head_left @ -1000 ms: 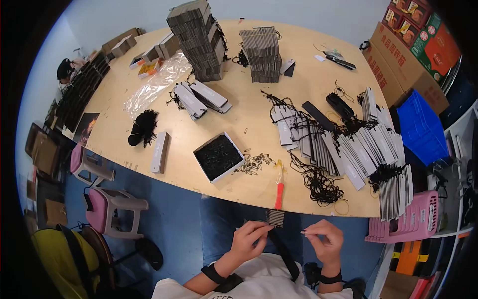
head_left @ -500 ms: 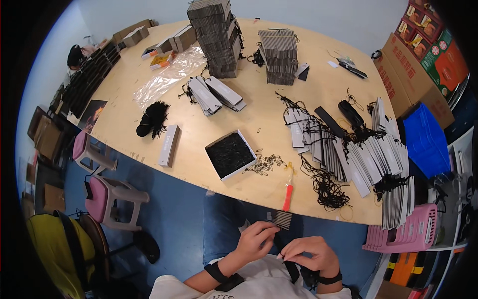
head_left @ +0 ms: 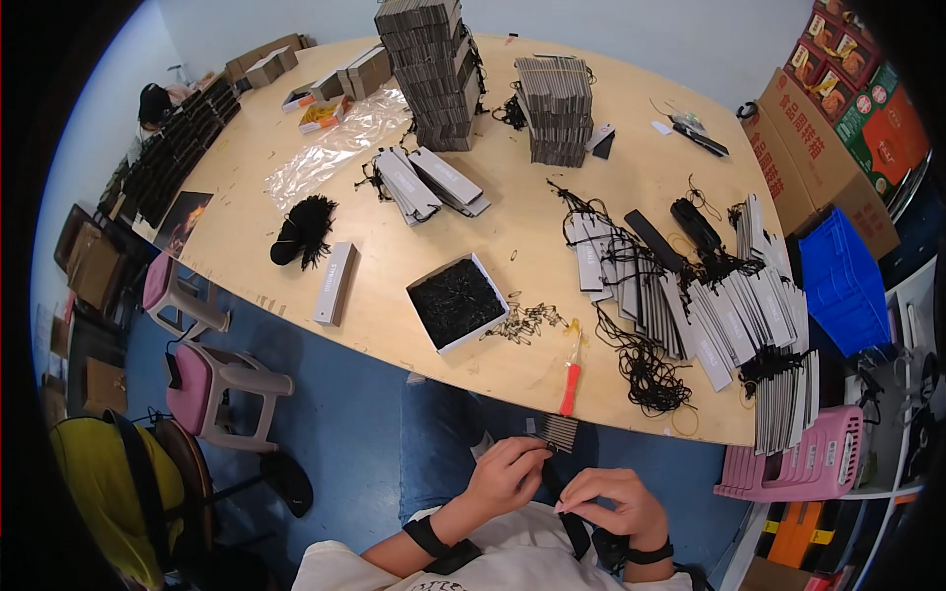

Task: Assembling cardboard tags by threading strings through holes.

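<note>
A seated person works over their lap at the near edge of a wooden table (head_left: 394, 246), seen from above. The left hand (head_left: 507, 473) pinches a small grey striped card tag (head_left: 562, 431) between thumb and fingertips, holding it just above the knees. The right hand (head_left: 606, 497), close beside it, has fingers pressed together around something thin and dark, probably a black cord, though it is too small to tell for sure. This looks like the threading step, with cord being fitted to the tag; the next move would call for a steady tag and a fine, well-aimed feed. On the table lie a shallow box of black cords (head_left: 458, 300), an orange-handled tool (head_left: 570, 389), and rows of finished tags (head_left: 729, 315).
</note>
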`<state>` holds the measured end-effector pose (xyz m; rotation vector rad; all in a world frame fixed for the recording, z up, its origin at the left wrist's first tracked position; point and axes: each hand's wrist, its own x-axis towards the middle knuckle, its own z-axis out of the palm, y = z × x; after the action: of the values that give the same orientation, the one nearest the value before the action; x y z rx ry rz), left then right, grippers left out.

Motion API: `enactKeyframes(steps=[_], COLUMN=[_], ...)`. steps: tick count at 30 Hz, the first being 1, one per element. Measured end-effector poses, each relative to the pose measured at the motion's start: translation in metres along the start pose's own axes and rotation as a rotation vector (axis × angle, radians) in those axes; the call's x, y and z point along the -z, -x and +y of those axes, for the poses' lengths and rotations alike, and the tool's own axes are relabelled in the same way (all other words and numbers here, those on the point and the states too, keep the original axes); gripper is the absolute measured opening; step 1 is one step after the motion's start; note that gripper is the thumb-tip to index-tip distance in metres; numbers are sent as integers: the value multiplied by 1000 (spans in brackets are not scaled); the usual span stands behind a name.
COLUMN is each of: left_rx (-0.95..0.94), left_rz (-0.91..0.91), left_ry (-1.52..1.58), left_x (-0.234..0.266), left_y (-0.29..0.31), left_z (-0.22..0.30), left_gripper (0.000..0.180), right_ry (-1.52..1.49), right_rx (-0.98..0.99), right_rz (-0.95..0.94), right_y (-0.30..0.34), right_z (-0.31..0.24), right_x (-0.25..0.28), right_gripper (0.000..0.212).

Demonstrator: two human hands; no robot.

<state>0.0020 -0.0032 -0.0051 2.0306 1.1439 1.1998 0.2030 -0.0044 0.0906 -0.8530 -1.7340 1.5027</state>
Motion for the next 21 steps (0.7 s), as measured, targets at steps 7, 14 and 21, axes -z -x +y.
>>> enactKeyframes(steps=[7,14,21], left_rx=[-39,-78,-32], left_rz=[14,-5,33], left_ry=[7,-3,103], left_x=[-1,1,-3], left_y=[3,3,4], left_z=[-3,-5,-6], left_gripper=[24,25,29], right_ry=[19,66,19], right_rx=[20,30,63], right_rz=[-31,75,85], right_y=[2,0,4], right_z=[8,7,11], right_x=[-4,-3,-2], right_gripper=[12,11,13])
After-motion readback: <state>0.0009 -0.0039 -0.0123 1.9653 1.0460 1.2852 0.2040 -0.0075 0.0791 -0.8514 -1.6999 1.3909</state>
